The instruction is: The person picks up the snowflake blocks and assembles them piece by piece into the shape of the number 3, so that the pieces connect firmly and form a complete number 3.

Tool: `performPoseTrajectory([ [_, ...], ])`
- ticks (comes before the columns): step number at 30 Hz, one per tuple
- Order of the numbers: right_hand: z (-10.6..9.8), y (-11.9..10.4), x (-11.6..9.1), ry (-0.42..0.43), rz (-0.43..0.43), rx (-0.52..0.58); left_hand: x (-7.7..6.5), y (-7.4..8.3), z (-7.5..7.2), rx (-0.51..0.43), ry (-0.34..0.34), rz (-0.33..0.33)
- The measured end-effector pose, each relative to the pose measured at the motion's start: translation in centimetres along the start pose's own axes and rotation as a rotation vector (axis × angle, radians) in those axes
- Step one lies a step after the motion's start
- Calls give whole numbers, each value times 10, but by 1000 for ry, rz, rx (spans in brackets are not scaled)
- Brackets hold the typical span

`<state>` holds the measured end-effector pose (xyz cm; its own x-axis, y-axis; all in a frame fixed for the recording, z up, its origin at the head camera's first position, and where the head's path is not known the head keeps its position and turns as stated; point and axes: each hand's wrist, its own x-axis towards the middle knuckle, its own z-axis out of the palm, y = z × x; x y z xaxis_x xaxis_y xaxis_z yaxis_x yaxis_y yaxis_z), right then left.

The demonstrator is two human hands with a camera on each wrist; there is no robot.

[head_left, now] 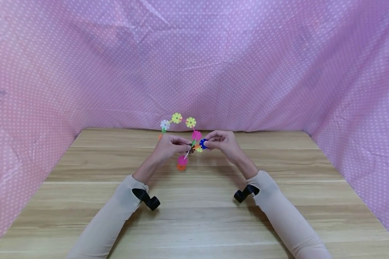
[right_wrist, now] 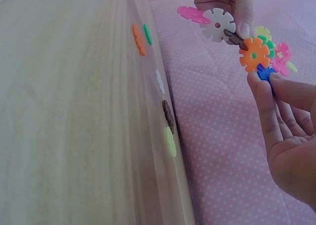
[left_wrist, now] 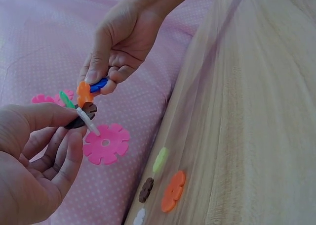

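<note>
Both hands are raised over the table's far part, working on a chain of notched plastic snowflake discs. My left hand (head_left: 168, 145) pinches a brown disc (left_wrist: 90, 109) between thumb and fingers. A white disc (right_wrist: 217, 25) slots into the brown one, with a pink disc (left_wrist: 106, 144) on its other side. An orange disc (right_wrist: 254, 54) also joins the brown disc. My right hand (head_left: 223, 144) pinches a blue disc (right_wrist: 265, 72) against the orange disc's edge; whether their notches interlock I cannot tell. Green (left_wrist: 66, 99), pink and yellow discs (right_wrist: 263, 33) continue the chain.
Loose discs lie near the wooden table's edge: orange (left_wrist: 173, 191), brown (left_wrist: 146, 189), yellow-green (right_wrist: 170, 141), white (right_wrist: 159, 81) and green (right_wrist: 147, 34). A pink dotted cloth (head_left: 194, 64) hangs behind the table (head_left: 194, 223). Each wrist wears a black camera mount (head_left: 146, 198).
</note>
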<state>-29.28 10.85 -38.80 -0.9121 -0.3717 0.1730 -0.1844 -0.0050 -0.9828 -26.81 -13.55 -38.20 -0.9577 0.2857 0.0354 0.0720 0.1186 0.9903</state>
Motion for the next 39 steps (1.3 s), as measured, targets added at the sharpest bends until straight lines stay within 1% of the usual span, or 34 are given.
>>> performPoseTrajectory([
  [7, 1, -3, 0, 13, -16, 47, -2, 4, 2, -4, 19, 16],
  [16, 1, -4, 1, 23, -29, 58, -2, 7, 5, -13, 32, 49],
  [21, 2, -2, 2, 32, -22, 82, -3, 6, 5, -34, 49, 52],
  [26, 3, 1, 1, 35, -8, 72, -2, 3, 5, -28, 90, 22],
  [30, 3, 2, 1, 36, 10, 58, -1, 0, 8, -27, 123, -23],
  [33, 4, 1, 1, 33, 38, 43, 0, -2, 10, -38, 130, -46],
  [36, 4, 1, 1, 23, 65, 46, -1, 0, 8, -23, 102, -87],
  [39, 4, 1, 1, 10, 90, 40, -3, 4, 2, 42, 33, -142],
])
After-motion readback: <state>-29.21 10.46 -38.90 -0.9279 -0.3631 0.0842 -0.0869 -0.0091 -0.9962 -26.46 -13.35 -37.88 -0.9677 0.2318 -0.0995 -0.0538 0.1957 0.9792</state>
